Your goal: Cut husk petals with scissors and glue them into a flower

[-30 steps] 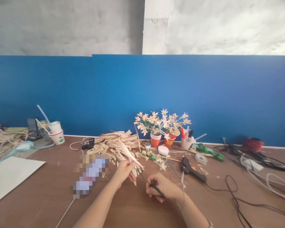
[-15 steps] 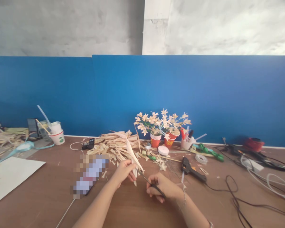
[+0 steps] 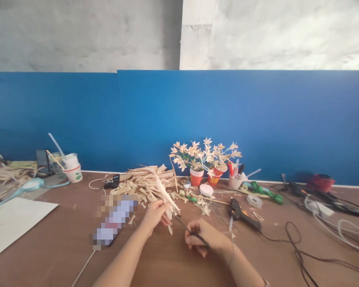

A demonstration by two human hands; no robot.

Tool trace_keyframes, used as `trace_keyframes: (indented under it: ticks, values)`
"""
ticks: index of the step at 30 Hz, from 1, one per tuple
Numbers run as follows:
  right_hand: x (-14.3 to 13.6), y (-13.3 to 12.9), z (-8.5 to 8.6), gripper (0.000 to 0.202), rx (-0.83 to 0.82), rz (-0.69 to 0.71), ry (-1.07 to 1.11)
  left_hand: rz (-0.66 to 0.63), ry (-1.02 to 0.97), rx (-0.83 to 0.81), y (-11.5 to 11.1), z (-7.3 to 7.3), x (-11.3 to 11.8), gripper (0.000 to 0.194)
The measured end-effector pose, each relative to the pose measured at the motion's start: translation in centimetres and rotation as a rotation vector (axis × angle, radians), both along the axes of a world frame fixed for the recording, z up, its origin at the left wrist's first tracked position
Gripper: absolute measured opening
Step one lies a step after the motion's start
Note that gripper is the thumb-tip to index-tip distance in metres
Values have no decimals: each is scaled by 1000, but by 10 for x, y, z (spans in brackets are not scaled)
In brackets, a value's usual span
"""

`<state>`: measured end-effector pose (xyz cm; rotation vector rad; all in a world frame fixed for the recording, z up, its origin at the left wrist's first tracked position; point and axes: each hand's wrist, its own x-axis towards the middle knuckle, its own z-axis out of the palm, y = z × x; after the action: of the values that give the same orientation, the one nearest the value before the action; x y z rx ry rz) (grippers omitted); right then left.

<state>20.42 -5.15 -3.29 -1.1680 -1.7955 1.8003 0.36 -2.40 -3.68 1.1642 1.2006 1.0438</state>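
My left hand (image 3: 157,215) pinches a long pale corn husk strip (image 3: 164,192) between thumb and fingers, its far end curving up over the heap. A small pointed piece (image 3: 170,229) hangs just below the fingers; I cannot tell if it is still joined. My right hand (image 3: 202,238) is closed around the dark handles of a pair of scissors (image 3: 184,225), whose blades point up and left at the strip's lower end. Behind my left hand lies a heap of dry husk strips (image 3: 134,181). Pale husk flowers (image 3: 194,150) stand in red paper cups (image 3: 196,177) beyond.
A glue gun (image 3: 242,216) lies right of my right hand, its black cord (image 3: 296,247) trailing rightward. A blurred-out phone (image 3: 115,223) is left of my left arm. A tape roll (image 3: 254,201), a white lid (image 3: 206,189) and a white sheet (image 3: 14,223) lie farther out.
My left hand and the husk strip have shifted slightly left, and the strip's lower end has moved a little off the scissor blades. My right hand has barely moved.
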Motion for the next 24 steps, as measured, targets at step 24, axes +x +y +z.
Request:
trace_keyframes:
  ticks: [24]
  values:
    - [-11,-3,-4,10,121,-39,-52,64,-16,-12,-2,-6,7,32]
